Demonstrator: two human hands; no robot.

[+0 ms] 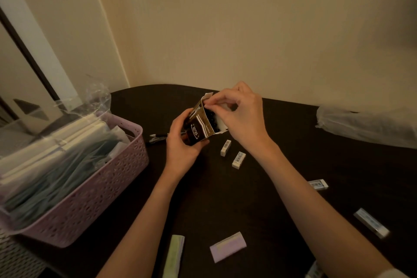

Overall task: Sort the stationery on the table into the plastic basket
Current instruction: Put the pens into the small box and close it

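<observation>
Head: both hands (180, 142) on, seemingly, pen box (198, 126)

A home room, dimly lit. Plain cream walls (225, 29) meet in a corner behind a dark tabletop (248, 198). A pink basket (94, 192) holds stationery.

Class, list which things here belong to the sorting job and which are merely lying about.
Job: pen box held by left hand and right hand; pink basket; erasers; pens; sticky-note pads.
Lying about: plastic-wrapped bundle; mirror.
</observation>
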